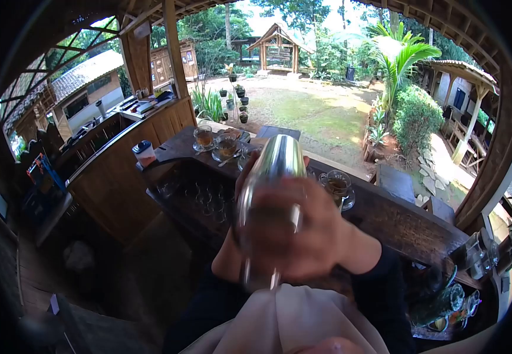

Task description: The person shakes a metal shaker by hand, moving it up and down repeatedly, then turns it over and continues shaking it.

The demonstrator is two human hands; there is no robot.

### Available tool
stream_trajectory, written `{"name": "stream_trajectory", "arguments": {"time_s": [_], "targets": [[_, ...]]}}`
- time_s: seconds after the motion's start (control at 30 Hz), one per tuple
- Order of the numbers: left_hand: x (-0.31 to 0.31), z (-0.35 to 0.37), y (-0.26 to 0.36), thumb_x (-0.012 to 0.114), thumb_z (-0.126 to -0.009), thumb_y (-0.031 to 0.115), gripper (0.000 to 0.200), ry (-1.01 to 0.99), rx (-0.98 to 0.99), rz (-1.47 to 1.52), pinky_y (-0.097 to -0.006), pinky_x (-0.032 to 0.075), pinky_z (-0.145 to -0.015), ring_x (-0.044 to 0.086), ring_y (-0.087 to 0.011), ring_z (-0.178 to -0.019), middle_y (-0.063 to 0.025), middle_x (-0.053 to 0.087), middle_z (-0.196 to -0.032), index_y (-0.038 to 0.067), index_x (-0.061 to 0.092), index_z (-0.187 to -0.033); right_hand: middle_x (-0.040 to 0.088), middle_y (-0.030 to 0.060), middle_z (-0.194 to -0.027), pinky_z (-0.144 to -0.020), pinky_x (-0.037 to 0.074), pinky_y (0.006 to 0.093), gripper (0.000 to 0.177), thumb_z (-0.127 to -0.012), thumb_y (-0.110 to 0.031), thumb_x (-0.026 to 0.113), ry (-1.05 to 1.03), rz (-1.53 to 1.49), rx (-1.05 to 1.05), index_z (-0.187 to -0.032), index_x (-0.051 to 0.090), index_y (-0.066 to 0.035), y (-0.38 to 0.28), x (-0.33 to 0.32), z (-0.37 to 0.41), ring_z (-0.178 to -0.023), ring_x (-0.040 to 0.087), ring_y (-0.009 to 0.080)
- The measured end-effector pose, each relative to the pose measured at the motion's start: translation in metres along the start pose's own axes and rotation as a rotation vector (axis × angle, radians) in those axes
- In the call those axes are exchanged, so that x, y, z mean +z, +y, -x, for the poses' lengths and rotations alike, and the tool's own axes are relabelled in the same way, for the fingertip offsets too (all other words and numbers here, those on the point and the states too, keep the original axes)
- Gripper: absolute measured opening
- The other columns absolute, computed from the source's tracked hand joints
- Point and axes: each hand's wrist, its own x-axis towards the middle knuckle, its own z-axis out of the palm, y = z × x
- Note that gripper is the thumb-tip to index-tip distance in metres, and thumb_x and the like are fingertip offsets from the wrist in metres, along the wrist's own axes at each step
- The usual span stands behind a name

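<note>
A shiny metal cocktail shaker (284, 154) is held tilted in front of my chest, its lower part smeared by motion. My right hand (318, 233) wraps around its near side. My left hand (247, 177) grips it from the left and behind, mostly hidden by the shaker. Just beyond, on the dark wooden counter, glass cups of amber drink stand on saucers: one cup (338, 184) to the right of my hands, and two more, a nearer cup (226, 143) and a farther cup (203, 138), to the left.
Several empty glasses (206, 200) stand on a lower shelf at left. A dark-lidded cup (144, 153) sits at the counter's left end. Glass jars (480, 259) and green-tinted glassware (453, 298) are at right. A wooden cabinet (132, 171) stands left; a garden lies beyond.
</note>
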Motion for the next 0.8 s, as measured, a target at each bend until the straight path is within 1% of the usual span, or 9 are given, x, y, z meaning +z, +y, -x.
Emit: {"name": "stream_trajectory", "arguments": {"time_s": [0.1, 0.23, 0.3, 0.37, 0.43, 0.6, 0.67, 0.7, 0.8], "targets": [[0.08, -0.009, -0.062, 0.055, -0.087, 0.044, 0.061, -0.049, 0.146, -0.982, -0.0452, 0.052, -0.083, 0.05, -0.0321, -0.114, -0.0176, 0.044, -0.13, 0.013, 0.034, -0.135, 0.06, -0.0012, -0.106, -0.091, 0.04, 0.0475, 0.018, -0.079, -0.025, 0.059, 0.084, 0.067, -0.281, -0.097, 0.06, -0.02, -0.016, 0.005, 0.004, -0.102, 0.059, 0.0255], [-0.014, -0.023, 0.027, 0.049, -0.091, 0.04, 0.052, -0.229, -0.406, -0.081, -0.0413, 0.051, -0.084, 0.053, -0.0296, -0.107, -0.0144, 0.047, -0.125, 0.005, 0.038, -0.128, 0.061, 0.0091, -0.107, -0.086, 0.044, 0.0462, 0.029, -0.071, -0.027, 0.068, 0.029, 0.028, 0.075, -0.097, 0.061, -0.014, 0.037, 0.025, 0.039, -0.103, 0.058, 0.0285], [0.019, -0.002, -0.006, 0.041, -0.093, 0.034, 0.04, 0.032, 0.069, 0.116, -0.0356, 0.05, -0.085, 0.057, -0.0224, -0.097, -0.0113, 0.054, -0.115, 0.004, 0.044, -0.12, 0.059, 0.0151, -0.109, -0.087, 0.044, 0.0451, 0.038, -0.072, -0.03, 0.068, 0.261, -0.166, 0.696, -0.099, 0.06, -0.004, 0.057, 0.056, 0.059, -0.103, 0.056, 0.0336], [0.031, -0.011, -0.017, 0.039, -0.094, 0.032, 0.036, 0.67, 0.454, -0.606, -0.0367, 0.05, -0.085, 0.059, -0.0229, -0.095, -0.0137, 0.059, -0.107, 0.006, 0.051, -0.116, 0.059, 0.0149, -0.108, -0.087, 0.044, 0.0454, 0.037, -0.073, -0.032, 0.067, 0.375, -0.151, 0.76, -0.099, 0.061, -0.006, 0.046, 0.048, 0.053, -0.104, 0.056, 0.031], [0.052, 0.002, -0.019, 0.039, -0.093, 0.035, 0.038, 0.352, 0.022, -0.513, -0.0392, 0.052, -0.082, 0.059, -0.0264, -0.097, -0.0153, 0.058, -0.108, 0.007, 0.052, -0.115, 0.06, 0.0084, -0.108, -0.089, 0.043, 0.0449, 0.032, -0.072, -0.026, 0.068, 0.198, -0.095, 0.294, -0.1, 0.062, -0.01, 0.023, 0.027, 0.038, -0.106, 0.057, 0.0263], [0.063, -0.009, -0.064, 0.064, -0.081, 0.041, 0.068, -0.303, 0.234, -0.904, -0.0494, 0.053, -0.079, 0.047, -0.0442, -0.114, -0.0223, 0.044, -0.124, 0.016, 0.032, -0.135, 0.062, -0.0052, -0.103, -0.094, 0.038, 0.0453, 0.022, -0.076, -0.026, 0.063, 0.217, 0.037, -0.415, -0.097, 0.062, -0.022, -0.024, 0.028, 0.032, -0.106, 0.057, 0.0267], [0.067, 0.008, -0.056, 0.055, -0.086, 0.044, 0.056, 0.082, -0.013, -0.607, -0.0433, 0.054, -0.076, 0.054, -0.0334, -0.106, -0.0173, 0.05, -0.116, 0.009, 0.04, -0.127, 0.062, -0.0027, -0.103, -0.093, 0.039, 0.045, 0.022, -0.074, -0.026, 0.063, 0.497, 0.011, -0.267, -0.096, 0.062, -0.022, -0.001, 0.059, 0.055, -0.106, 0.057, 0.0276], [0.063, 0.003, -0.047, 0.051, -0.089, 0.044, 0.051, 0.062, -0.194, -0.25, -0.0411, 0.054, -0.075, 0.056, -0.029, -0.102, -0.0156, 0.052, -0.113, 0.007, 0.043, -0.124, 0.061, 0.0033, -0.107, -0.09, 0.04, 0.0438, 0.028, -0.07, -0.021, 0.067, 0.12, -0.061, 0.123, -0.097, 0.062, -0.019, 0.002, 0.026, 0.051, -0.105, 0.058, 0.0257], [0.031, 0.008, -0.034, 0.042, -0.092, 0.04, 0.044, 0.504, 0.467, -0.609, -0.0394, 0.053, -0.073, 0.061, -0.0228, -0.086, -0.0125, 0.06, -0.096, 0.003, 0.051, -0.114, 0.058, 0.0169, -0.109, -0.086, 0.044, 0.0478, 0.039, -0.068, -0.025, 0.067, 0.355, -0.162, 0.833, -0.101, 0.061, -0.006, 0.035, 0.06, 0.057, -0.104, 0.056, 0.033]]}}
